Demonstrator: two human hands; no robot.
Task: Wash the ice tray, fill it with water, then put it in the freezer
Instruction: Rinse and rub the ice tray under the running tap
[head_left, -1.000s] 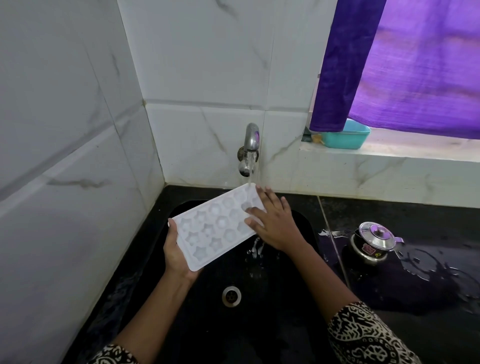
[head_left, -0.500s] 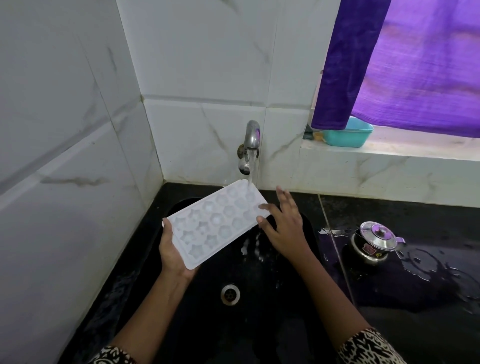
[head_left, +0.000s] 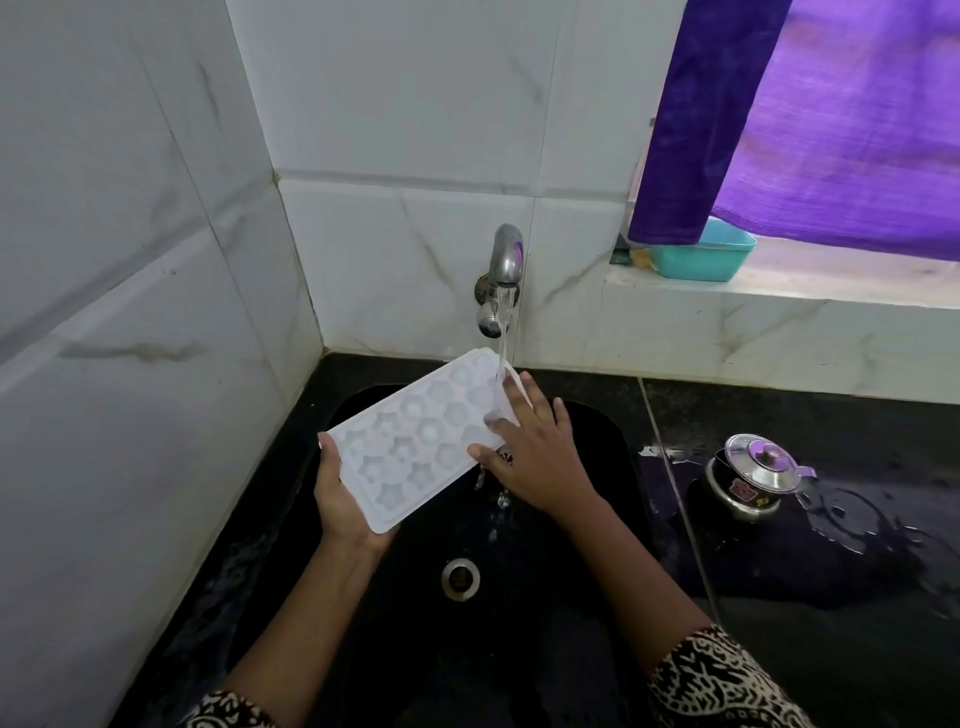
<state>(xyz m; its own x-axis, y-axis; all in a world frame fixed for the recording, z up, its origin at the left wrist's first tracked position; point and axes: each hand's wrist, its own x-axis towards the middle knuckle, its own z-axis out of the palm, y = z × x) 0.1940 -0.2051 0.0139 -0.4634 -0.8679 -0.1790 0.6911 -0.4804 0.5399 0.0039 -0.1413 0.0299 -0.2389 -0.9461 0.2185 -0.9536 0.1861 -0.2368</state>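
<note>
The person is standing at a black sink in a corner of white tiled walls and is holding a white ice tray above it, under the tap. The tray is hanging in the air over the back half of the sink with its hollow side up. Its long side is running from the near left to the far right, where its far corner is reaching under the tap.

The left hand is gripping the near short end. The thumb is lying over the top edge and the rest of the hand is going underneath, so this hand is clamped on the tray. The right hand is lying on the far end of the tray with the fingers straight and a little spread. It is resting flat on the surface and is not closing around anything.

A thin stream of water is falling from the tap onto the tray just beside the right fingertips, and drops are running off the tray's edge below that hand into the sink. The round metal drain is showing below the tray.

On the black counter to the right, a small steel pot with a shiny lid is standing beside a puddle. On the window ledge a teal plastic tub is sitting partly behind a purple curtain
</note>
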